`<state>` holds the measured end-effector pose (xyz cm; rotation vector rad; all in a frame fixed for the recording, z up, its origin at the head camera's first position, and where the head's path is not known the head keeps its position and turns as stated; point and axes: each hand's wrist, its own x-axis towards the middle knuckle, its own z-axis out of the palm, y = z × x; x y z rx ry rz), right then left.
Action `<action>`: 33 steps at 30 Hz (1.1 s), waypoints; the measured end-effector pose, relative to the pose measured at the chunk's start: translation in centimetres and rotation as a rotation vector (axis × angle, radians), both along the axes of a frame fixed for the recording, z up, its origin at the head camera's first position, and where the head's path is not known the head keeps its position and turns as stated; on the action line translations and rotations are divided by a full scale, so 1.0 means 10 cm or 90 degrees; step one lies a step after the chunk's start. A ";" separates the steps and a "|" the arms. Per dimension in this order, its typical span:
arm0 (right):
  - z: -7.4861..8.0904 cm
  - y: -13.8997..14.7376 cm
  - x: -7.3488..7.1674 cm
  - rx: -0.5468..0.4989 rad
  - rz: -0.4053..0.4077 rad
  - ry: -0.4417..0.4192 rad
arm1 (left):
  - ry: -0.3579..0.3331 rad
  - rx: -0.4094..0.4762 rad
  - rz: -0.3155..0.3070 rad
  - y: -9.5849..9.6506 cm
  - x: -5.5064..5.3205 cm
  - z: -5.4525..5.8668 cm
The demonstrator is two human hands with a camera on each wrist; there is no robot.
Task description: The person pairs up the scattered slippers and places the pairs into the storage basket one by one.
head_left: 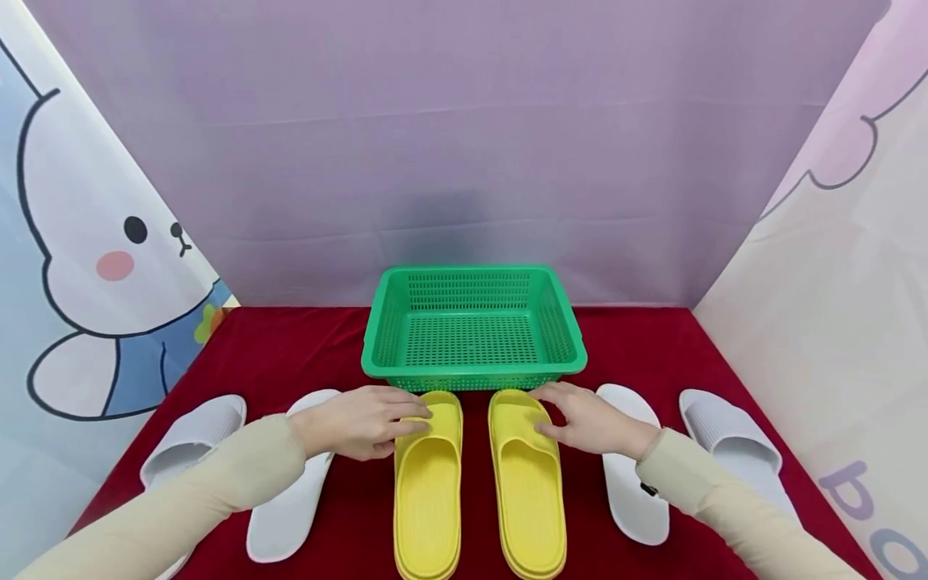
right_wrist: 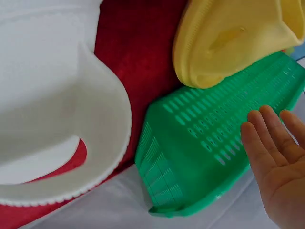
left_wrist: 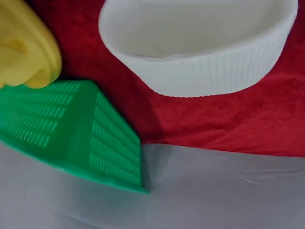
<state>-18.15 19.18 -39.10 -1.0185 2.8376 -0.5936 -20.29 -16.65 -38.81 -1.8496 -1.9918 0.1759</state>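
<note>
Your left hand (head_left: 366,423) isn't gripping: fingers loosely extended at the outer side of the left yellow slipper's (head_left: 428,507) strap. Your right hand (head_left: 589,419) is also released, thumb and fingers spread at the outer edge of the right yellow slipper (head_left: 532,507). Can't tell if fingertips make contact. Both yellows lie side by side on red cloth (head_left: 479,499), toes at the front of the green basket (head_left: 471,371). White slippers flank them: two left (head_left: 286,515) (head_left: 199,427), two right (head_left: 634,499) (head_left: 728,431), partly under your forearms in view. Lilac backdrop (head_left: 464,121) behind the basket.
</note>
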 end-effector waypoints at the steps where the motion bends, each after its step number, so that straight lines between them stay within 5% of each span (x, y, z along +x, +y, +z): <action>1: -0.02 0.00 -0.01 0.006 -0.002 -0.010 | -0.009 -0.022 0.006 0.01 -0.02 -0.01; 8: -0.12 -0.04 -0.06 0.027 0.002 -0.098 | -0.097 -0.166 0.054 0.11 -0.14 -0.10; 16: -0.22 -0.09 -0.08 0.052 0.001 -0.131 | -0.077 -0.241 0.015 0.23 -0.28 -0.24; 23: -0.28 -0.10 -0.13 0.035 0.004 -0.144 | -0.077 -0.264 -0.065 0.37 -0.42 -0.37; 33: -0.33 -0.13 -0.28 0.045 0.017 -0.193 | -0.113 -0.331 -0.060 0.42 -0.51 -0.38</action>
